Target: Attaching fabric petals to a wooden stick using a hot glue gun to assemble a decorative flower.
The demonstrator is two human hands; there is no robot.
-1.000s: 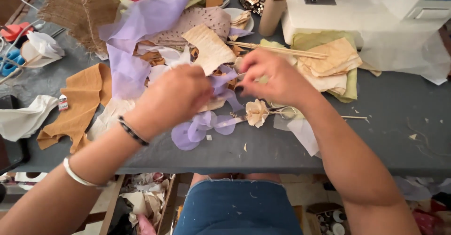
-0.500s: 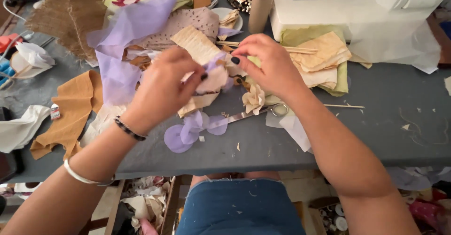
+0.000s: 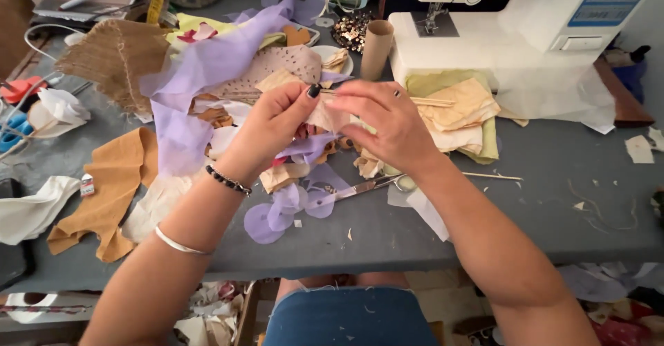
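Note:
Above the middle of a grey table (image 3: 553, 180), my left hand (image 3: 273, 125) and my right hand (image 3: 387, 121) meet and pinch a small piece of beige fabric (image 3: 324, 116) between their fingertips. A thin wooden stick (image 3: 422, 101) runs out to the right from between the fingers. Under the hands lie purple fabric circles (image 3: 283, 208), cream scraps (image 3: 283, 175) and a pair of scissors (image 3: 360, 188). A long strip of lilac fabric (image 3: 207, 69) stretches away to the upper left.
A white sewing machine (image 3: 512, 35) stands at the back right, with a cardboard tube (image 3: 377, 49) beside it. Folded yellow and cream cloth (image 3: 460, 111) lies before it. Burlap (image 3: 114, 59), ochre fabric (image 3: 114, 180) and white cloth (image 3: 31, 208) sit at the left.
Both hands have lifted from the table's fabric pile and come together higher up, now pinching the beige piece along the stick. The view has shifted too.

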